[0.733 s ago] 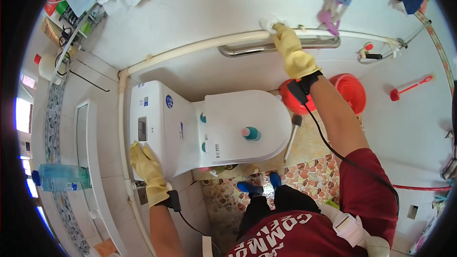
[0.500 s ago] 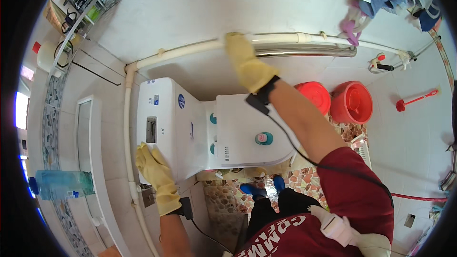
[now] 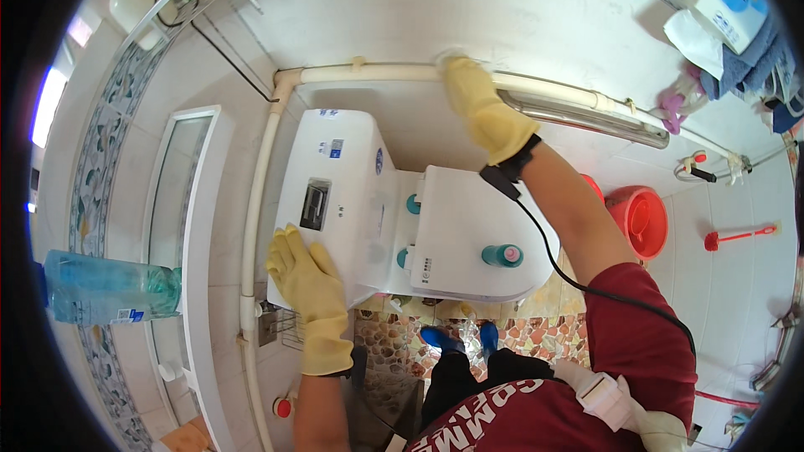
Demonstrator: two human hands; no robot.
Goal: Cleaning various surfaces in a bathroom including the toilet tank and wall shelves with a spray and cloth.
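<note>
My left hand point(image 3: 306, 276), in a yellow rubber glove, rests flat with spread fingers on the near side of the white toilet tank point(image 3: 343, 138). My right hand point(image 3: 486, 109), gloved the same way, reaches across the toilet to the cream wall pipe point(image 3: 377, 74). Its fingers are bent together against the pipe and the wall. A whitish blur shows at the fingertips, and what they hold I cannot make out. On the closed toilet lid point(image 3: 465, 218) stands a teal bottle with a pink cap point(image 3: 502, 256).
A metal grab bar point(image 3: 586, 117) runs below the pipe at right. Red buckets point(image 3: 641, 216) stand beyond the toilet. On the left are a white-framed mirror point(image 3: 188, 201), a blue-green bottle point(image 3: 109, 286) and a wire shelf. Cables trail from both wrists.
My view has shifted left, so everything sits further right. My right hand stays at the pipe and has slid slightly along it; my left hand remains on the tank.
</note>
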